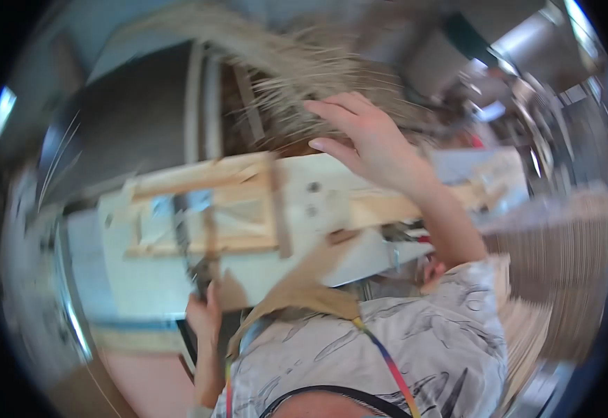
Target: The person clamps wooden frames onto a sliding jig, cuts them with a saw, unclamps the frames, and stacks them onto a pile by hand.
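Note:
My left hand (204, 313) is closed near the front edge of the white work table (304, 261). It grips the near end of a dark elongated tool (198, 277), blurred, that reaches over a wooden frame (245, 242). The frame lies flat on the table and has light panels or gaps inside. My right hand (360, 136) is raised past the far edge of the table, fingers apart, with nothing in it. Below it, a light wooden strip (380, 207) lies on the table.
Beyond the table is a heap of thin wood strips (304, 76). A large dark panel (130, 104) stands at the back left. Stacked thin boards (562, 244) are at the right, and blurred metal equipment (527, 104) is at the back right.

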Motion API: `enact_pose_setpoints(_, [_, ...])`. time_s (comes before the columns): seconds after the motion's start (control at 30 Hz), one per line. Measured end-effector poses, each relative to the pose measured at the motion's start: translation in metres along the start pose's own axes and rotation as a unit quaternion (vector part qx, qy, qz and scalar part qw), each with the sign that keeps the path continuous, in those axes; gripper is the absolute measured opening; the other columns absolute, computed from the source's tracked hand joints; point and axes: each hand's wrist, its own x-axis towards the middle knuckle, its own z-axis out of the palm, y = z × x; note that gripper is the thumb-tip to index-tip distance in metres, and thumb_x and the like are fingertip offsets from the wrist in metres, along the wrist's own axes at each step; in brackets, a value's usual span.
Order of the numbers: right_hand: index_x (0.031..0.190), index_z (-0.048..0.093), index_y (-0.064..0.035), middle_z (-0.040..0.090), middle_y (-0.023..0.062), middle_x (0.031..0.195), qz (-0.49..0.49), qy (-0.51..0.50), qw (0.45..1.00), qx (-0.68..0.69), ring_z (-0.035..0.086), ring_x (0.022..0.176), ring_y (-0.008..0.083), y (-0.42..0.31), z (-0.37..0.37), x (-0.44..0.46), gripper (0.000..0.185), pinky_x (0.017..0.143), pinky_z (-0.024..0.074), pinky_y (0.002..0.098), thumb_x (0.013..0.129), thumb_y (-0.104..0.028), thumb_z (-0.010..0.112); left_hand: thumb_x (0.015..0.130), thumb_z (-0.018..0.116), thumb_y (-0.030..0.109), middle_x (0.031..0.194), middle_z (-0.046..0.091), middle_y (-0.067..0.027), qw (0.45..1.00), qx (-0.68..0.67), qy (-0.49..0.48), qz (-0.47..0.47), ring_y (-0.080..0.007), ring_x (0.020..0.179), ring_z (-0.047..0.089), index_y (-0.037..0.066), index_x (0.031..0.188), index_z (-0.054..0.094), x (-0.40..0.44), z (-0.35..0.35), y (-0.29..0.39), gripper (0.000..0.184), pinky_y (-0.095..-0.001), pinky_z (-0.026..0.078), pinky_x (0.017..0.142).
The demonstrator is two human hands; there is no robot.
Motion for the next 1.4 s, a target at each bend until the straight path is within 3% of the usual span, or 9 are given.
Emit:
enact_pose_setpoints(0.1, [0.125, 0.070, -0.0018, 0.070, 0.0169, 0.108, 0.169, 0.252, 0.945, -0.124, 0.064, 0.107, 0.0359, -0.039, -0.085, -0.148, 0.046, 0.093, 0.0539, 0.0434, 0.086, -0.021, 0.084, 0.097, 0.079, 0.024, 0.143, 0.052, -0.0280, 0.953, 0.069, 0.192, 0.224, -0.0430, 0.131, 0.051, -0.007, 0.144, 0.049, -0.002, 0.003, 0.002, 0.064, -0.0486, 0.041, 0.115])
enact_pose_setpoints(0.33, [0.119, 0.069, 0.0040, 0.068, 0.0180, 0.110, 0.633, 0.183, 0.646, -0.386, 0.062, 0.107, 0.0378, -0.097, -0.134, -0.508, 0.052, 0.094, 0.0522, 0.0486, 0.080, -0.023, 0.090, 0.101, 0.070, 0.014, 0.154, 0.047, -0.0226, 0.857, -0.028, 0.125, 0.499, -0.0378, 0.144, 0.046, -0.005, 0.143, 0.051, -0.028, 0.018, 0.187, 0.050, -0.0493, 0.037, 0.119])
enact_pose_setpoints(0.47, [0.123, 0.065, 0.0048, 0.067, 0.0172, 0.115, 0.685, 0.115, 0.593, -0.406, 0.060, 0.112, 0.0362, -0.110, -0.071, -0.635, 0.061, 0.096, 0.0515, 0.0459, 0.077, -0.023, 0.091, 0.101, 0.068, 0.012, 0.154, 0.048, -0.0224, 0.822, -0.069, 0.044, 0.564, -0.0389, 0.144, 0.046, -0.005, 0.140, 0.053, -0.051, 0.050, 0.258, 0.045, -0.0511, 0.036, 0.120])
enact_pose_setpoints(0.7, [0.107, 0.064, -0.0032, 0.060, 0.0154, 0.094, 0.542, 0.133, 0.740, -0.375, 0.060, 0.094, 0.0371, -0.133, -0.082, -0.623, 0.039, 0.080, 0.0537, 0.0474, 0.070, -0.003, 0.076, 0.102, 0.065, 0.004, 0.147, 0.055, -0.0214, 0.783, -0.129, 0.032, 0.607, -0.0346, 0.138, 0.054, -0.007, 0.133, 0.057, -0.060, 0.032, 0.285, 0.034, -0.0452, 0.041, 0.116])
enact_pose_setpoints(0.8, [0.087, 0.062, -0.0026, 0.060, 0.0170, 0.085, 0.461, 0.169, 0.700, -0.519, 0.060, 0.082, 0.0398, -0.128, -0.172, -0.587, 0.013, 0.071, 0.0518, 0.0500, 0.076, 0.001, 0.068, 0.101, 0.063, -0.002, 0.133, 0.062, -0.0190, 0.775, -0.228, -0.039, 0.588, -0.0309, 0.125, 0.061, -0.004, 0.122, 0.061, -0.030, 0.009, 0.278, 0.021, -0.0407, 0.044, 0.111])
enact_pose_setpoints(1.0, [0.112, 0.075, 0.0000, 0.065, 0.0108, 0.091, 0.245, 0.230, 0.771, -0.541, 0.062, 0.083, 0.0317, -0.168, -0.222, -0.357, 0.035, 0.073, 0.0528, 0.0423, 0.077, 0.004, 0.071, 0.107, 0.063, 0.012, 0.106, 0.074, -0.0142, 0.773, -0.385, -0.260, 0.433, -0.0206, 0.099, 0.072, -0.005, 0.119, 0.066, -0.001, -0.029, 0.326, 0.021, -0.0323, 0.058, 0.088])
enact_pose_setpoints(1.2, [0.095, 0.071, -0.0035, 0.059, 0.0040, 0.088, -0.074, 0.207, 0.878, -0.424, 0.060, 0.082, 0.0203, -0.153, -0.114, -0.169, 0.034, 0.068, 0.0506, 0.0324, 0.063, -0.014, 0.066, 0.111, 0.052, 0.047, 0.127, 0.071, -0.0201, 0.511, -0.517, -0.649, 0.223, -0.0272, 0.121, 0.069, -0.007, 0.138, 0.056, 0.026, -0.059, 0.440, 0.060, -0.0392, 0.055, 0.106])
enact_pose_setpoints(1.23, [0.097, 0.072, -0.0033, 0.062, 0.0040, 0.088, -0.103, 0.198, 0.886, -0.406, 0.062, 0.080, 0.0201, -0.149, -0.090, -0.149, 0.029, 0.071, 0.0526, 0.0337, 0.069, -0.010, 0.072, 0.112, 0.053, 0.040, 0.130, 0.070, -0.0202, 0.617, -0.573, -0.513, 0.168, -0.0280, 0.119, 0.070, -0.005, 0.139, 0.057, -0.008, -0.078, 0.445, 0.052, -0.0406, 0.056, 0.104])
enact_pose_setpoints(1.4, [0.096, 0.071, -0.0062, 0.065, 0.0045, 0.087, -0.027, 0.254, 0.924, -0.286, 0.064, 0.079, 0.0218, -0.093, -0.071, -0.192, 0.022, 0.073, 0.0536, 0.0360, 0.077, -0.014, 0.080, 0.105, 0.062, 0.012, 0.131, 0.069, -0.0167, 0.726, -0.526, -0.404, 0.183, -0.0278, 0.112, 0.072, -0.005, 0.141, 0.055, 0.121, -0.057, 0.381, 0.041, -0.0426, 0.061, 0.094])
